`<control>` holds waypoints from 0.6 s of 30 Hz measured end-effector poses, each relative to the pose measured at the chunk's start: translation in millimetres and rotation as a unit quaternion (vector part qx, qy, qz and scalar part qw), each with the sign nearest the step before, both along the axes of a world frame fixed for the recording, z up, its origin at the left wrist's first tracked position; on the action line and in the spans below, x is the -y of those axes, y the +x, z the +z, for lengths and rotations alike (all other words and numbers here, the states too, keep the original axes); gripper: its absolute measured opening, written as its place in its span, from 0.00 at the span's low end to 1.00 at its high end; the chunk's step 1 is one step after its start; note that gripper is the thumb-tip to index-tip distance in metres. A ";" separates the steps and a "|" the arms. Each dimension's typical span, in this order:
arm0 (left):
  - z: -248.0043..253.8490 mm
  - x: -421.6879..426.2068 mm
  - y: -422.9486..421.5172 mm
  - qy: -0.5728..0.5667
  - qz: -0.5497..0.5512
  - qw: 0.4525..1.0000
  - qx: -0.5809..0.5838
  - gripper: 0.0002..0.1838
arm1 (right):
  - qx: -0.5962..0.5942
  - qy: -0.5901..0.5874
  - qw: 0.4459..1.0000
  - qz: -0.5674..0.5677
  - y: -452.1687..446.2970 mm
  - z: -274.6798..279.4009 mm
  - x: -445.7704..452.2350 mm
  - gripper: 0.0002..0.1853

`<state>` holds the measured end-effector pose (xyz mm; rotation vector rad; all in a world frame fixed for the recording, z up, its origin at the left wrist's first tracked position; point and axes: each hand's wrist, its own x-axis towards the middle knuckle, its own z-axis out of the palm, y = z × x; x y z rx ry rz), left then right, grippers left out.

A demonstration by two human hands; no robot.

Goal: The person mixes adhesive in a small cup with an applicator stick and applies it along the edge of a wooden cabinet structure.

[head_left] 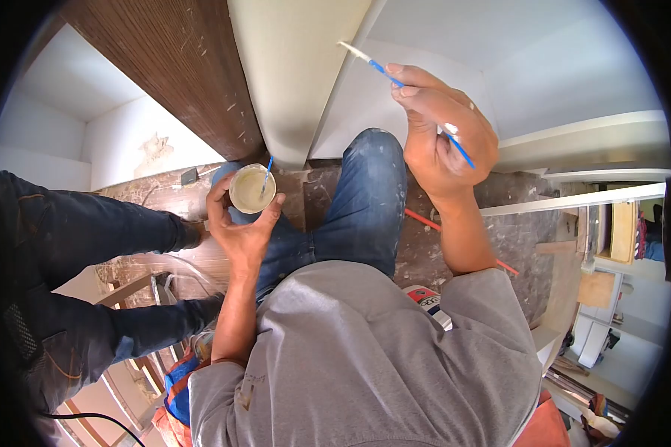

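Observation:
My right hand (451, 130) pinches a thin blue paintbrush (380, 68), raised at the upper middle. Its pale, paint-coated tip touches or hovers just over a cream panel (294, 67); I cannot tell which. In my left hand (240, 231) is a small round cup (235, 195) of creamy paint, held above my lap with fingers and thumb around its sides. A second blue-handled stick or brush (269, 165) stands in the cup, its lower end hidden in the paint. White smears mark the fingers of my right hand.
Dark brown wood-grain boarding (179, 67) runs left of the cream panel. Another person's legs (104, 238) stand close on the left. A red rod (423, 218) lies on the stained floor (466, 253). A labelled bucket (427, 299) sits by my right side.

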<state>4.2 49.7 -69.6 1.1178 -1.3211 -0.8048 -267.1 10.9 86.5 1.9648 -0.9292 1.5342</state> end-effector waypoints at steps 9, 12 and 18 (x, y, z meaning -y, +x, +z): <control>1.1 0.7 0.4 0.005 -0.001 1.000 0.003 0.38 | -0.017 0.073 0.997 0.004 -0.4 -8.2 -11.6 0.19; 1.3 1.4 0.1 0.003 -0.001 1.000 0.009 0.38 | -0.012 0.042 0.999 0.003 -2.0 -4.8 -3.9 0.19; -0.7 1.2 -0.4 0.002 -0.001 1.000 0.005 0.38 | 0.015 0.020 1.000 0.005 -2.3 2.7 -6.8 0.20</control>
